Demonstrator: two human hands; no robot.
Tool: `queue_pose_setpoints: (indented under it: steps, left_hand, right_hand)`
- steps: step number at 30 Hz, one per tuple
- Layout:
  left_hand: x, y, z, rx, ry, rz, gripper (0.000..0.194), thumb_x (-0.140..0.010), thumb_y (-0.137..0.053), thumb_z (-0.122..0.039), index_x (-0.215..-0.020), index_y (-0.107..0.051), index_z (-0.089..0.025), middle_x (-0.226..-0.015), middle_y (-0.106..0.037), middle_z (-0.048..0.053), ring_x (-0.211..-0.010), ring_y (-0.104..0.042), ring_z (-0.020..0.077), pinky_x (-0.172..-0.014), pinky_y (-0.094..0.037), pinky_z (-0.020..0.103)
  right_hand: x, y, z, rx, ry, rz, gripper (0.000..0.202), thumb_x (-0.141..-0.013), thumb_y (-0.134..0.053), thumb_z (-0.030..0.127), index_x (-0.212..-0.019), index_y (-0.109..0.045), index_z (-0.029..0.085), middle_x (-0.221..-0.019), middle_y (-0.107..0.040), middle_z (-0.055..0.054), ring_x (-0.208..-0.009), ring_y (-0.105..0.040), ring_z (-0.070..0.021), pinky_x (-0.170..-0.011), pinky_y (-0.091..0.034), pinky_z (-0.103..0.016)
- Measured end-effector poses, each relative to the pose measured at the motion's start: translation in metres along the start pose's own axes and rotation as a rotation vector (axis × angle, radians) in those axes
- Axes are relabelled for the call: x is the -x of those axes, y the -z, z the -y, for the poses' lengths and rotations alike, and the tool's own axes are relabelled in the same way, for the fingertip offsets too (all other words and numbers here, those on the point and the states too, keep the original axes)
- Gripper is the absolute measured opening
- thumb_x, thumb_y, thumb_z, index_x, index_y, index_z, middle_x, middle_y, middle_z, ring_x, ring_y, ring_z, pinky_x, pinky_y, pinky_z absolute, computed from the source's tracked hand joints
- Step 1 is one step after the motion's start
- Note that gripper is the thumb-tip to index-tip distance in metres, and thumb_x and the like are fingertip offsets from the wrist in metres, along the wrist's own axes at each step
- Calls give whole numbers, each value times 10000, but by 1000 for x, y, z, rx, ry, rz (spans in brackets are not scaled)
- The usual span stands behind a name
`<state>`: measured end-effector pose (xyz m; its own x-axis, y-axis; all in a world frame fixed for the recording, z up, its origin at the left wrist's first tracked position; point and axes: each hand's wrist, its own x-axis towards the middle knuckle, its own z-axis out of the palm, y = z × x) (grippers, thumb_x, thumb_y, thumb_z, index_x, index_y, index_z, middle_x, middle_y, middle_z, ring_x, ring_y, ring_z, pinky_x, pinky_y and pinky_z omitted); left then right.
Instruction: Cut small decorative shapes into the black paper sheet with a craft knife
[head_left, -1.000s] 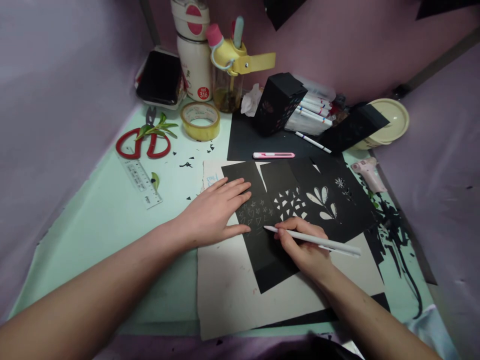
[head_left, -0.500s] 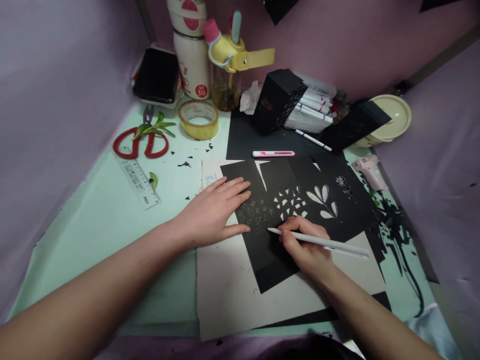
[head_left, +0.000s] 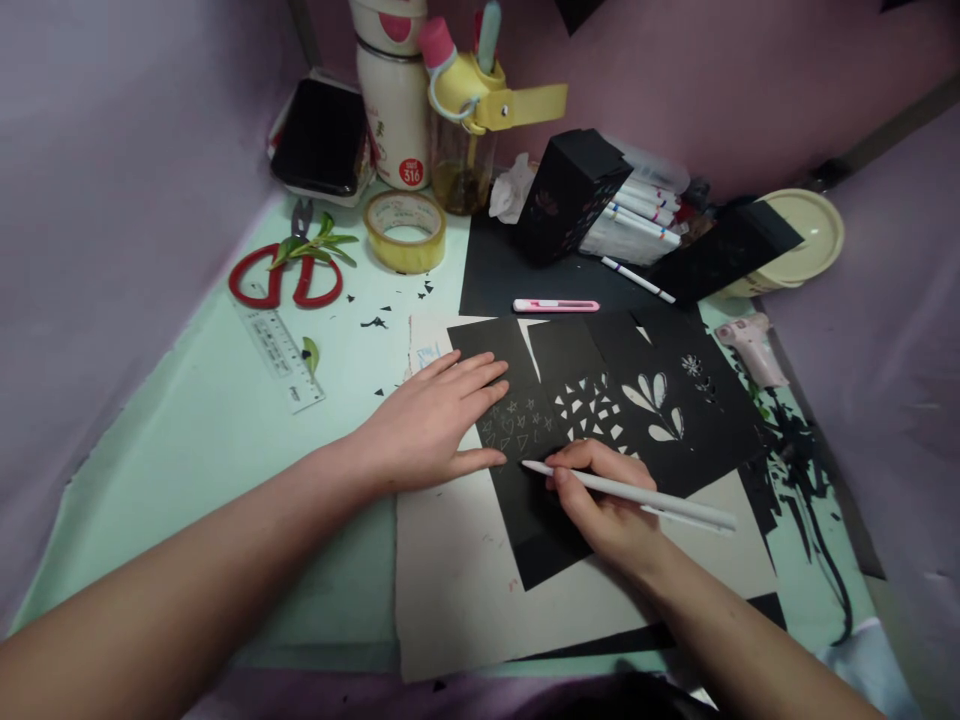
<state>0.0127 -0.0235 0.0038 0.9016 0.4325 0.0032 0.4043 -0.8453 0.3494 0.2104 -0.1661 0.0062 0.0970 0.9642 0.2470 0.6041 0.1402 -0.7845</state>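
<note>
My right hand (head_left: 604, 495) grips a white pen (head_left: 660, 497), its tip at the surface of a black paper sheet (head_left: 540, 545). Whether the tip touches cannot be told. My left hand (head_left: 450, 415) lies flat on the sheet's left edge with the fingers spread. Small star, heart and triangle outlines (head_left: 514, 425) are drawn in light lines beside the left fingers. Farther right, the sheet has cut-out triangle shapes (head_left: 589, 408) and a leaf sprig cut-out (head_left: 651, 408) showing pale beneath. Under it lies a grey-white board (head_left: 450, 600).
A pink craft knife (head_left: 556, 306) lies beyond the sheet. Red-handled scissors (head_left: 255, 278), a clear ruler (head_left: 281, 350) and a tape roll (head_left: 405, 235) are at the left. Bottles, a black box (head_left: 574, 195) and markers stand behind; a pink glue gun (head_left: 752, 348) and black scraps lie right.
The pen tip and my right hand have shifted slightly left on the black sheet. My left hand stays flat in place, while the whole view has shifted a little.
</note>
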Motion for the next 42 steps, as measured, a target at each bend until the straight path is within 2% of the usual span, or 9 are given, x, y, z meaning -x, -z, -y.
queue_pose_setpoints:
  steps: [14,21,29,32,37,42]
  left_hand:
    - [0,-2,0,16,-3,-13,741,-886,-543,-637,-1435,-467,-146,-1577,-356,99,-1490,-251,274,-1234,-179,457]
    - [0,-1,1,5,-1,-6,747,-886,-534,-651,-1439,-463,-153,-1583,-345,95,-1493,-245,267,-1235,-174,452]
    - [0,0,0,3,-2,-3,751,-877,-550,-648,-1433,-468,-150,-1574,-359,109,-1486,-261,279,-1233,-180,466]
    - [0,0,0,-17,-8,-2,753,-884,-543,-645,-1435,-465,-137,-1570,-364,118,-1481,-274,281,-1233,-183,466]
    - [1,1,0,-19,-11,-18,734,-892,-531,-642,-1431,-474,-145,-1565,-373,121,-1474,-288,298,-1225,-209,488]
    - [1,1,2,-57,-23,-2,742,-905,-497,-658,-1442,-457,-149,-1575,-353,119,-1475,-287,299,-1214,-244,508]
  right_hand:
    - [-2,-2,0,23,12,-3,125,-862,-598,163,-759,-650,210,-686,-724,8,-531,-651,-119,-512,-503,-225]
    - [0,0,-2,0,3,47,166,-855,-566,165,-705,-617,212,-599,-643,24,-495,-587,-118,-492,-449,-245]
    - [-1,-2,-1,-36,5,50,174,-837,-570,141,-681,-601,211,-616,-642,17,-514,-583,-121,-507,-449,-252]
    - [3,-2,-3,-72,-11,-22,159,-836,-584,130,-706,-624,213,-632,-657,17,-539,-601,-126,-530,-466,-256]
    - [6,4,-11,-209,-71,-286,99,-883,-592,187,-845,-677,223,-675,-667,7,-602,-627,-149,-563,-509,-273]
    - [-3,27,-11,-197,-248,-299,94,-881,-617,235,-919,-700,216,-694,-682,1,-565,-618,-137,-516,-508,-250]
